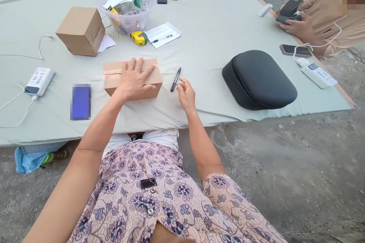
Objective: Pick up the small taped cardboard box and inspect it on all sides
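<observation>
My left hand (133, 79) lies flat, fingers spread, on top of a small taped cardboard box (152, 79) on the pale green mat (213, 38). My right hand (186, 93) hovers just right of the box with loosely curled fingers, holding nothing. A black pen (175, 79) lies on the mat right beside its fingertips, between the hand and the box.
A bigger cardboard box (81, 30), a clear bowl of papers (127, 7), a yellow tape measure (139, 38) and a sheet with a pen (162, 34) lie behind. A black case (258, 79) sits right. A power bank (39, 81) and phone (80, 101) lie left. Another person's hand (298, 26) holds a phone.
</observation>
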Demonstrator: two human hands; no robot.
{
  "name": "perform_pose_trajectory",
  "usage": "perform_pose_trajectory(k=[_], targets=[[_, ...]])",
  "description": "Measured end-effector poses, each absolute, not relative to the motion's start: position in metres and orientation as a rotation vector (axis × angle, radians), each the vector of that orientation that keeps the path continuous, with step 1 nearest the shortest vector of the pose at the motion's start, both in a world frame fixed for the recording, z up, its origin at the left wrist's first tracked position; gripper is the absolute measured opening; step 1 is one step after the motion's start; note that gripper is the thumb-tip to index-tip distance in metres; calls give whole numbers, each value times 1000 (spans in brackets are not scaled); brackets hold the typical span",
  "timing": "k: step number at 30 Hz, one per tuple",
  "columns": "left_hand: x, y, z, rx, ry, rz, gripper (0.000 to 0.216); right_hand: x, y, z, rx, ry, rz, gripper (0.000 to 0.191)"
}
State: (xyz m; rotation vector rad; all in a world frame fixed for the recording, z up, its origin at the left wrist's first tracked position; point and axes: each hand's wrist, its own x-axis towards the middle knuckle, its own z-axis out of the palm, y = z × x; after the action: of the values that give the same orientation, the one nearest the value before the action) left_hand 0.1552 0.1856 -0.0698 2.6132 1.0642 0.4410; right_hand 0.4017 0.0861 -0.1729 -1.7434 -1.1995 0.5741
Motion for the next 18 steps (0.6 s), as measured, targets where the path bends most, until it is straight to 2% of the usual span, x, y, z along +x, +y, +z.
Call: perform_pose_trajectory(k=[6, 12, 18], targets=[[127, 192, -63, 2624, 1118, 486, 91, 331, 88, -174, -1506, -1248, 1148, 85], [110, 188, -46, 2467, 1145, 644, 93, 301, 102, -171, -1431, -1133, 1187, 86], [99, 185, -32, 2281, 1065, 1002, 79, 316, 100, -145, -1305, -961, 955, 82]])
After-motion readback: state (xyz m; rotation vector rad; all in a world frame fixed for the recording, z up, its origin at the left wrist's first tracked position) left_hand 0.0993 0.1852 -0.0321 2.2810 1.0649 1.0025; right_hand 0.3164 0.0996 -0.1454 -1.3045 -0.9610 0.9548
